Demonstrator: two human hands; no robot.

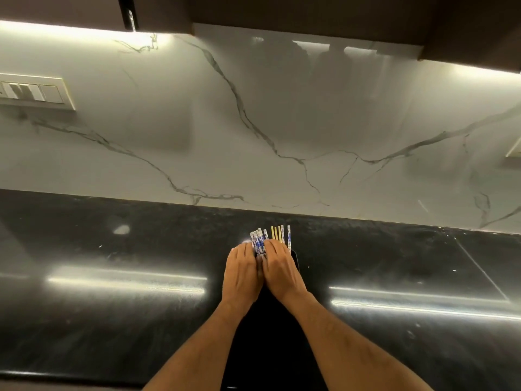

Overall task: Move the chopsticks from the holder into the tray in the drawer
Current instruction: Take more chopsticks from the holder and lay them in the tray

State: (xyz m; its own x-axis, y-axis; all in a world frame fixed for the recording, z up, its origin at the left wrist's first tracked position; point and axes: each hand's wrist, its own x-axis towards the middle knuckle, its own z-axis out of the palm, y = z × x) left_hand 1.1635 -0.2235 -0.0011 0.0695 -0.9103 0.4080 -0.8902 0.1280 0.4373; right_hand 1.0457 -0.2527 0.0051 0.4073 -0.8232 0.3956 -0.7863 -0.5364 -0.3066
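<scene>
Several chopsticks stand upright in a dark holder (294, 256) on the black countertop (112, 306). The blue-and-white patterned chopsticks (258, 241) lean to the left, and the yellow chopsticks (276, 233) stand to the right of them. My left hand (243, 273) wraps around the bundle from the left. My right hand (279, 270) wraps around it from the right, fingers curled over the sticks. Both hands hide most of the holder. No drawer or tray is in view.
A white marble backsplash (253, 122) rises behind the counter, with a switch plate (33, 91) at the left. Dark upper cabinets (310, 12) hang overhead. The counter's front edge (70, 382) runs along the bottom.
</scene>
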